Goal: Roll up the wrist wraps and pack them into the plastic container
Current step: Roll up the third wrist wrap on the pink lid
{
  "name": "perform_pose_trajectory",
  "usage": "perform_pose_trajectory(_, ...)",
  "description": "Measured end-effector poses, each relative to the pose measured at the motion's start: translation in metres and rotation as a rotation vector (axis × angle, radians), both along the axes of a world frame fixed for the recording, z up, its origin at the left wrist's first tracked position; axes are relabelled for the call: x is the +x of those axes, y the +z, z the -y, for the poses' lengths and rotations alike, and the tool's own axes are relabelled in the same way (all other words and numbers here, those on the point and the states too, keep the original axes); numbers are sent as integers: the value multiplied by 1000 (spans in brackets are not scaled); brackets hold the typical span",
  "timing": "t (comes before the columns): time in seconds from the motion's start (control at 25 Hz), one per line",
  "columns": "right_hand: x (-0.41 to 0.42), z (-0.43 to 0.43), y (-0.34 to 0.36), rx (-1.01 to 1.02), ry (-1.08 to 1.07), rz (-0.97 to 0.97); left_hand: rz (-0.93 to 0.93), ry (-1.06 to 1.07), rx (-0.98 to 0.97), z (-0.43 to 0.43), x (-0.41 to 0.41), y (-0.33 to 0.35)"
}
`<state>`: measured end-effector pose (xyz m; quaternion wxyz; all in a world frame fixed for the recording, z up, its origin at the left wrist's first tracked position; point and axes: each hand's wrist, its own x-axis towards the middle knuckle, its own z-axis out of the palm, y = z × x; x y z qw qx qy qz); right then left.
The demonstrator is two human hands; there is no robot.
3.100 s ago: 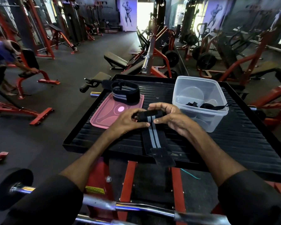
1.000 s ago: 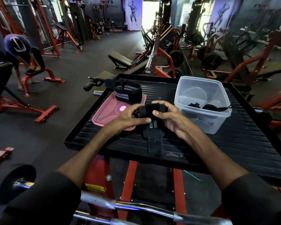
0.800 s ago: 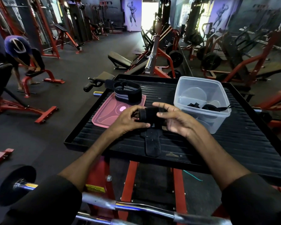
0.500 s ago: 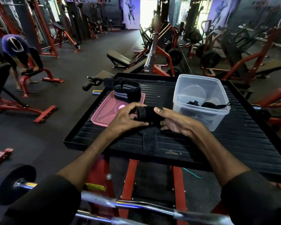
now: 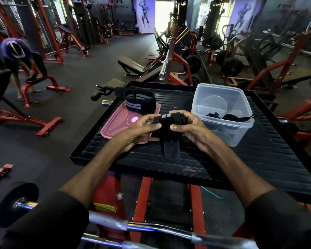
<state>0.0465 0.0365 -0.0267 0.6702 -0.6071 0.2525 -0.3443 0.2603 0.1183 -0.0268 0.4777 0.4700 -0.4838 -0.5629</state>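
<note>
A black wrist wrap with grey stripes is rolled almost to its end; its short black tail lies flat on the ribbed black platform. My left hand pinches the roll's left end and my right hand grips its right end, thumbs on top. A second striped wrap stands loosely coiled on the far end of a pink lid. The clear plastic container sits open to the right, with black rolled wraps and a cord inside.
A chrome barbell with a black plate crosses the bottom, close to me. Red machine frame shows below the platform. Benches and racks fill the floor beyond. A person bends over a bench at far left.
The roll has grown as my hands wound up the strap. The flat tail on the platform has shortened from a long striped length to a short black end.
</note>
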Motion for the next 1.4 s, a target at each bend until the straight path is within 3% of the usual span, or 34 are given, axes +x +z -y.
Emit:
perform_pose_trajectory(0.2,1,-2,1,-50,-14,99,73,-98,47,4,0,-1)
perform_pose_trajectory(0.44,3,-6,3,-122,45,67,184,116,-143,-2,-10,-1)
perform_pose_trajectory(0.6,0,-4,11,179,177,75,239,173,-229,-4,-8,-6)
perform_pose_trajectory(0.72,1,-6,15,295,139,-47,285,187,-286,-1,-5,-9)
perform_pose_trajectory(0.84,3,-6,7,199,147,-220,349,202,-346,1,-1,-13)
perform_pose_trajectory(0.96,4,-6,5,171,134,-202,356,176,-354,0,0,-13)
perform_pose_trajectory(1.08,4,-4,4,165,45,-52,342,136,-292,2,-1,-13)
perform_pose_trajectory(1.24,5,-6,4,160,1,84,206,-17,-41,1,0,-14)
perform_pose_trajectory(1.4,4,-6,5,78,-12,137,63,-154,49,-1,-3,-4)
